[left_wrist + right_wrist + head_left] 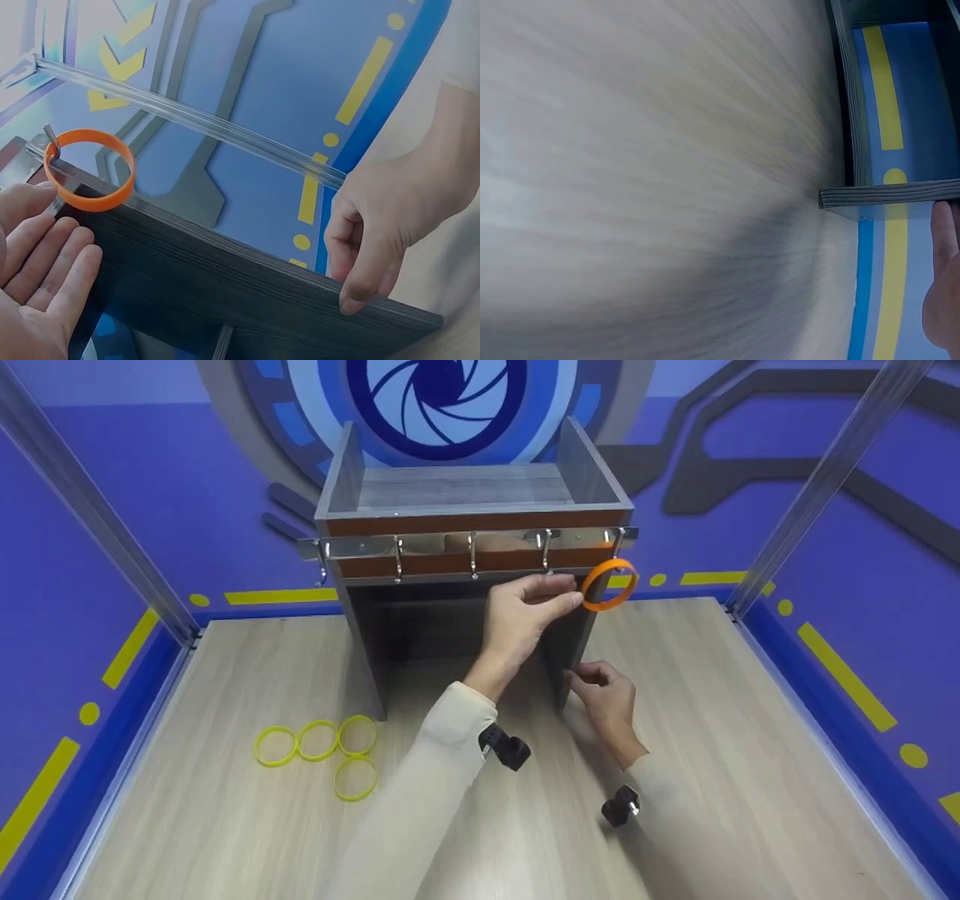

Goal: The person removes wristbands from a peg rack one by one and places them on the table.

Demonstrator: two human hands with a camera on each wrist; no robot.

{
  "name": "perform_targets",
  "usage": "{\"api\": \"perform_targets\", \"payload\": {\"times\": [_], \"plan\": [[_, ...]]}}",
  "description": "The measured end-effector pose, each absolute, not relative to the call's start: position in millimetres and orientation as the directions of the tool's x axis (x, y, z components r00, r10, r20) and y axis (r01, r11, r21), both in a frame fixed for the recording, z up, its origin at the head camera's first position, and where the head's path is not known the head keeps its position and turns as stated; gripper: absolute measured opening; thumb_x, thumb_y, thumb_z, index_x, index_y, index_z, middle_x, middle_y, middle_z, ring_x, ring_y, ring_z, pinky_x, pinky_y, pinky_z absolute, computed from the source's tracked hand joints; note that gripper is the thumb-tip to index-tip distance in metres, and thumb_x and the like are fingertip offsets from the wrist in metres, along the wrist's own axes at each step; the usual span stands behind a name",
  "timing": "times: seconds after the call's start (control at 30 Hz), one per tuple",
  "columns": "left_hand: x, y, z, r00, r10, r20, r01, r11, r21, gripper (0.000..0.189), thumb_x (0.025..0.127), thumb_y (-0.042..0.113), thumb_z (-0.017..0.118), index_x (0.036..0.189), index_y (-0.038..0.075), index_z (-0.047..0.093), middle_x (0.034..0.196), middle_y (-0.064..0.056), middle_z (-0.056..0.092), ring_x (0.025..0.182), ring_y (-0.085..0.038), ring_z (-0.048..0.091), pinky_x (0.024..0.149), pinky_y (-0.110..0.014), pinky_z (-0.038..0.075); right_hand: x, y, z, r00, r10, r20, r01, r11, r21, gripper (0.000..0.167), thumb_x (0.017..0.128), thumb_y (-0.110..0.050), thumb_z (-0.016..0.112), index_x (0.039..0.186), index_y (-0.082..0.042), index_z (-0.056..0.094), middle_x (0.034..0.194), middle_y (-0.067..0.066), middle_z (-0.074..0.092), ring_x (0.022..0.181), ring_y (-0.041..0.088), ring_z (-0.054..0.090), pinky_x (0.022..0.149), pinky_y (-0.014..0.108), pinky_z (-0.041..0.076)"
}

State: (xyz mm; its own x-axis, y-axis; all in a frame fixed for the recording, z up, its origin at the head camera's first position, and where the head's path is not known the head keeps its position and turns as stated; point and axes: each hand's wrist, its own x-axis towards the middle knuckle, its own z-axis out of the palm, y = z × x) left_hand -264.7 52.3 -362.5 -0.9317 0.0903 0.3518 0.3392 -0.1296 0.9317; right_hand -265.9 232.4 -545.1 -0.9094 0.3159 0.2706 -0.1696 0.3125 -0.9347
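An orange ring point(602, 607) hangs at the rightmost hook point(618, 542) of a metal hook rail on the front of a grey wooden cabinet. In the left wrist view, the hook tip passes through the orange band point(94, 204). My left hand point(517, 615) is just left of the ring, its thumb tip at the band and its fingers point(64, 274) extended apart from the thumb. Lower down, my right hand point(606, 697) grips the front edge of the cabinet's right side panel point(285, 289) between thumb and fingers. Only one finger point(943, 232) and part of that hand show in the right wrist view.
Several yellow rings point(356, 799) lie flat on the wooden tabletop point(225, 682), left of the cabinet. The other hooks point(472, 556) bear no rings. An open-topped compartment point(465, 487) forms the cabinet's upper part. Blue patterned walls point(810, 555) stand around the table.
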Motion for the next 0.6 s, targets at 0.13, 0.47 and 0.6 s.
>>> {"api": "perform_targets", "payload": {"times": [0.13, 0.47, 0.6], "plan": [[-264.2, 56.3, -359.1, -0.934, 0.092, 0.345, 0.335, -0.108, 0.936, 0.027, 0.087, 0.009, 0.09, 0.111, 0.0, 0.082, 0.102, -0.003, 0.081, 0.093, -0.011, 0.076, 0.085, -0.027, 0.063, -266.6, 232.4, -545.6, -0.905, 0.316, 0.286, -0.182, 0.32, -0.93, 0.014, 0.087, -0.011, 0.089, 0.092, -0.003, 0.079, 0.087, 0.004, 0.076, 0.082, 0.014, 0.07, 0.069, 0.018, 0.054], [-266.0, 63.2, -355.9, -0.927, 0.093, 0.364, 0.359, -0.07, 0.931, 0.026, 0.087, 0.006, 0.09, 0.111, 0.001, 0.082, 0.103, -0.003, 0.081, 0.095, -0.008, 0.075, 0.085, -0.025, 0.063, -267.4, 232.4, -545.9, -0.898, 0.318, 0.304, -0.196, 0.33, -0.924, 0.013, 0.086, -0.01, 0.089, 0.09, -0.003, 0.079, 0.085, 0.004, 0.076, 0.08, 0.013, 0.07, 0.067, 0.018, 0.054], [-266.2, 66.5, -355.0, -0.926, 0.089, 0.368, 0.363, -0.069, 0.929, 0.024, 0.086, 0.003, 0.089, 0.109, 0.001, 0.082, 0.101, -0.003, 0.081, 0.092, -0.008, 0.076, 0.082, -0.025, 0.064, -265.9, 232.9, -545.6, -0.905, 0.312, 0.291, -0.181, 0.336, -0.924, 0.013, 0.087, -0.012, 0.089, 0.092, -0.005, 0.079, 0.087, 0.004, 0.076, 0.082, 0.014, 0.071, 0.068, 0.018, 0.055]]}}
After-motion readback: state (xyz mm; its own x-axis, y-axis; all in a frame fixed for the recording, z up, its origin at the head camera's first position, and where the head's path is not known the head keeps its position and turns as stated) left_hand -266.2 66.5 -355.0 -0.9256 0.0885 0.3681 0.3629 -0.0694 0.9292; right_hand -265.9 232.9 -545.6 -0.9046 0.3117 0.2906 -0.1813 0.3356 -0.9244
